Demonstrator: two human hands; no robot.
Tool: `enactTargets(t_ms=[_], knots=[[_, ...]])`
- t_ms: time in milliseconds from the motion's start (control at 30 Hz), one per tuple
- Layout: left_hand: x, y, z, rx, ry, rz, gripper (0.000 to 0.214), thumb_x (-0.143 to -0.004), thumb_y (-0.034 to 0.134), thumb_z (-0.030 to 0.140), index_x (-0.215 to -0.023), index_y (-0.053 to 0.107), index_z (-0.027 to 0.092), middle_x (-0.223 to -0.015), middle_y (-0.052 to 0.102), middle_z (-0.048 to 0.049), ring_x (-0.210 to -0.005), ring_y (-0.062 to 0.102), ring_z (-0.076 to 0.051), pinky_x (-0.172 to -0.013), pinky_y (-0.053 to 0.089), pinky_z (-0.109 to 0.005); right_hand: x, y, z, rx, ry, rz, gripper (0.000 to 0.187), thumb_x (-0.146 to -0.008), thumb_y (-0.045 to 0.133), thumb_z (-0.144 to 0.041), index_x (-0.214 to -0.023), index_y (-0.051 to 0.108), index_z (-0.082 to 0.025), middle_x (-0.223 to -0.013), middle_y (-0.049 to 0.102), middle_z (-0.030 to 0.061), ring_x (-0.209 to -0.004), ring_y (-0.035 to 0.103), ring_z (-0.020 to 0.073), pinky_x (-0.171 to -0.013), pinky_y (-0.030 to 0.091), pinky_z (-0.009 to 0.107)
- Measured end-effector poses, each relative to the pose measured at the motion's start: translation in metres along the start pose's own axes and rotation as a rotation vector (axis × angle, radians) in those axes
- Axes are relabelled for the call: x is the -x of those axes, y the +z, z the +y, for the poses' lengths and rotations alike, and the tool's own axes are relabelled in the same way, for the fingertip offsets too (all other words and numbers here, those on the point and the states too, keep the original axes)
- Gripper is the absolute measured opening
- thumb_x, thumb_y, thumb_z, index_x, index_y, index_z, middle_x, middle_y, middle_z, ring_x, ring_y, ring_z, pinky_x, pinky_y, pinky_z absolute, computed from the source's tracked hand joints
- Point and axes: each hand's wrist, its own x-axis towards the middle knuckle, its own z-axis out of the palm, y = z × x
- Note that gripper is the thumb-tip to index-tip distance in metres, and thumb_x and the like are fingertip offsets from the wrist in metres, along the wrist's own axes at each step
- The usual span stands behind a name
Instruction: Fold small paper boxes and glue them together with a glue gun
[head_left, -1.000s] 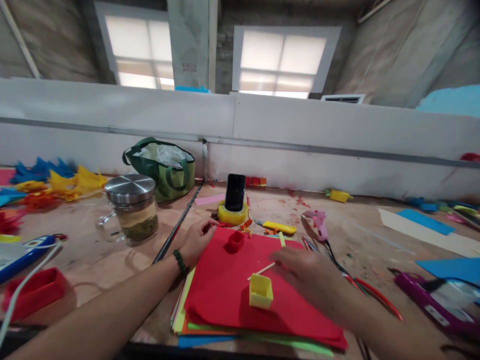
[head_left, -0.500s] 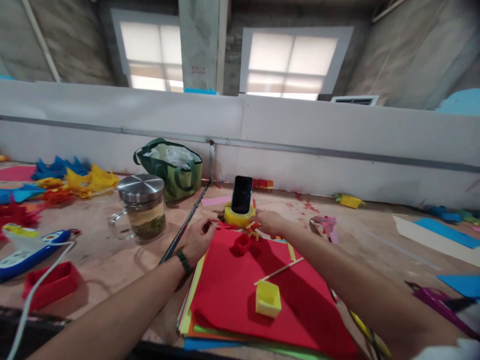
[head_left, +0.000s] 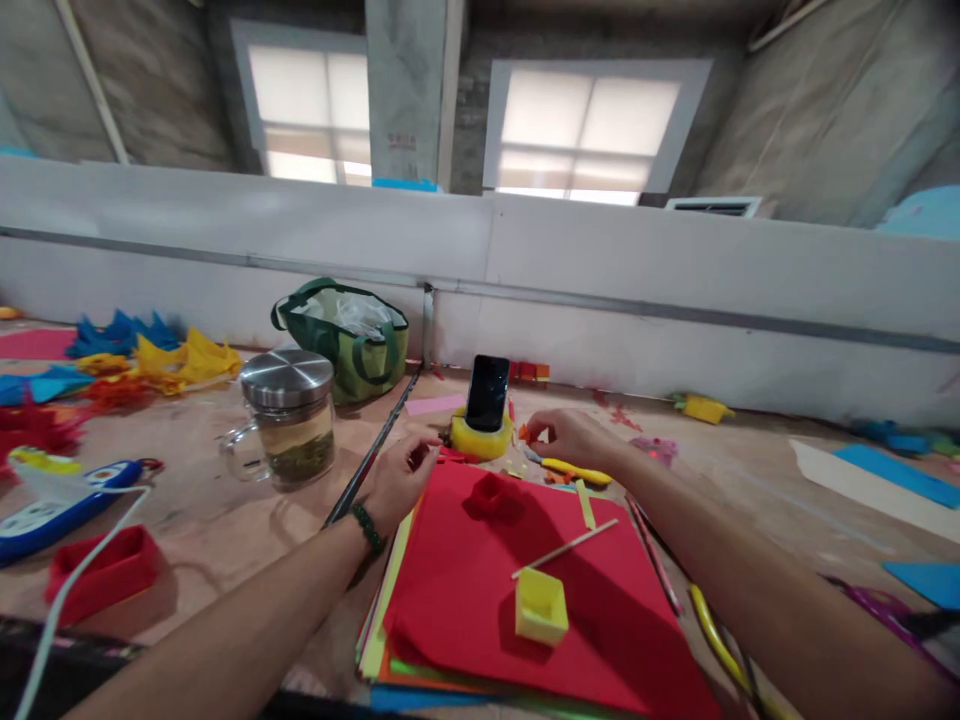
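My left hand [head_left: 405, 478], with a green bead bracelet at the wrist, rests at the far left corner of a paper stack. Its fingers pinch what looks like a red paper strip [head_left: 451, 455]. Farther right, my right hand [head_left: 570, 436] has curled fingers closed at a small orange paper piece [head_left: 524, 433]. Just in front of it lies a yellow-handled tool [head_left: 577, 471]. On the red top sheet [head_left: 457, 580] are a small red paper box [head_left: 489, 492], a thin stick [head_left: 566, 548], a yellow strip [head_left: 586, 504] and a yellow open box [head_left: 541, 606].
A phone [head_left: 487, 393] leans upright in a yellow tape roll [head_left: 480, 440]. To the left stand a lidded glass mug [head_left: 296, 440], a green bag [head_left: 367, 365], a red tray-like box [head_left: 105, 570] and a blue-white power strip [head_left: 75, 500]. Purple-handled scissors [head_left: 885, 605] lie right.
My right hand has moved right and slightly back from beside the tape roll, uncovering the yellow-handled tool and orange scraps. My left hand has hardly moved; the view has shifted slightly.
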Motion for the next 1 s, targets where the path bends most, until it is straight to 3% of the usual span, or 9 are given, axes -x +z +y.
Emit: enactTargets(t_ms=[167, 300, 433, 600, 700, 733, 800, 867, 1000], knots=[[0.007, 0.006, 0.045, 0.063, 0.019, -0.147, 0.029, -0.085, 0.059, 0.035, -0.104, 0.068, 0.014, -0.089, 0.067, -0.0075, -0.074, 0.059, -0.016, -0.066, 0.047, -0.026, 0.053, -0.025, -0.032, -0.095, -0.055, 0.050, 0.018, -0.076, 0.059, -0.020, -0.089, 0.071, -0.022, -0.078, 0.072, -0.0009, -0.068, 0.063, 0.0133, -0.061, 0.042, 0.022], [0.009, 0.027, 0.091, 0.255, -0.028, -0.490, 0.052, -0.075, 0.073, 0.036, -0.121, 0.062, 0.014, -0.088, 0.066, -0.0066, -0.075, 0.059, -0.017, -0.063, 0.047, -0.026, 0.092, -0.032, -0.057, -0.131, -0.060, 0.140, 0.043, -0.074, 0.061, -0.018, -0.117, 0.060, -0.022, -0.084, 0.074, -0.0003, -0.069, 0.065, 0.0143, -0.060, 0.043, 0.022], [0.007, 0.058, 0.114, 0.414, 0.011, -0.667, 0.029, -0.075, 0.073, 0.032, -0.096, 0.070, 0.013, -0.077, 0.065, -0.0040, -0.070, 0.058, -0.014, -0.063, 0.047, -0.025, 0.109, -0.039, -0.066, 0.041, -0.023, 0.235, 0.058, -0.076, 0.062, -0.019, -0.133, 0.048, -0.022, -0.078, 0.074, 0.0004, -0.064, 0.065, 0.0161, -0.057, 0.043, 0.024], [-0.011, 0.075, 0.132, 0.621, -0.108, -0.595, 0.021, -0.069, 0.077, 0.024, -0.078, 0.062, 0.013, -0.074, 0.065, -0.0014, -0.067, 0.062, -0.011, -0.066, 0.050, -0.022, 0.137, -0.059, -0.051, -0.040, 0.005, 0.499, 0.065, -0.081, 0.065, -0.028, -0.140, 0.039, -0.023, -0.106, 0.070, 0.0056, -0.077, 0.064, 0.0159, -0.069, 0.050, 0.028], [-0.030, 0.068, 0.142, 0.777, -0.241, -0.451, 0.024, -0.067, 0.076, 0.017, -0.081, 0.056, 0.015, -0.079, 0.069, -0.0032, -0.071, 0.067, -0.013, -0.067, 0.053, -0.020, 0.172, -0.062, -0.038, -0.196, 0.110, 0.675, 0.042, -0.086, 0.061, -0.037, -0.126, 0.053, -0.023, -0.091, 0.069, 0.0024, -0.068, 0.060, 0.0132, -0.062, 0.049, 0.025], [-0.035, 0.064, 0.144, 0.839, -0.267, -0.421, 0.026, -0.066, 0.074, 0.013, -0.083, 0.055, 0.015, -0.080, 0.070, -0.0040, -0.072, 0.068, -0.013, -0.067, 0.054, -0.020, 0.183, -0.058, -0.032, -0.235, 0.161, 0.630, 0.032, -0.089, 0.057, -0.039, -0.116, 0.059, -0.022, -0.080, 0.067, 0.0006, -0.063, 0.058, 0.0128, -0.057, 0.046, 0.024], [-0.043, 0.058, 0.145, 0.935, -0.299, -0.372, 0.027, -0.065, 0.069, 0.009, -0.085, 0.054, 0.016, -0.080, 0.071, -0.0053, -0.069, 0.069, -0.013, -0.064, 0.055, -0.018, 0.199, -0.042, -0.016, -0.298, 0.284, 0.350, 0.028, -0.091, 0.052, -0.043, -0.101, 0.066, -0.021, -0.065, 0.062, -0.0013, -0.057, 0.055, 0.0129, -0.050, 0.040, 0.023], [-0.047, 0.055, 0.142, 0.990, -0.342, -0.362, 0.026, -0.066, 0.066, 0.006, -0.086, 0.053, 0.016, -0.080, 0.072, -0.0060, -0.067, 0.068, -0.012, -0.063, 0.055, -0.017, 0.204, -0.019, 0.007, -0.309, 0.385, 0.122, 0.028, -0.088, 0.055, -0.044, -0.095, 0.069, -0.021, -0.071, 0.066, -0.0003, -0.063, 0.058, 0.0145, -0.054, 0.039, 0.023], [-0.046, 0.057, 0.135, 1.038, -0.437, -0.391, 0.026, -0.072, 0.061, 0.005, -0.096, 0.056, 0.014, -0.081, 0.071, -0.0068, -0.068, 0.068, -0.011, -0.064, 0.056, -0.017, 0.186, 0.020, 0.063, -0.219, 0.717, 0.172, 0.026, -0.081, 0.065, -0.039, -0.082, 0.069, -0.014, -0.069, 0.067, 0.0027, -0.067, 0.060, 0.0182, -0.057, 0.038, 0.026]])
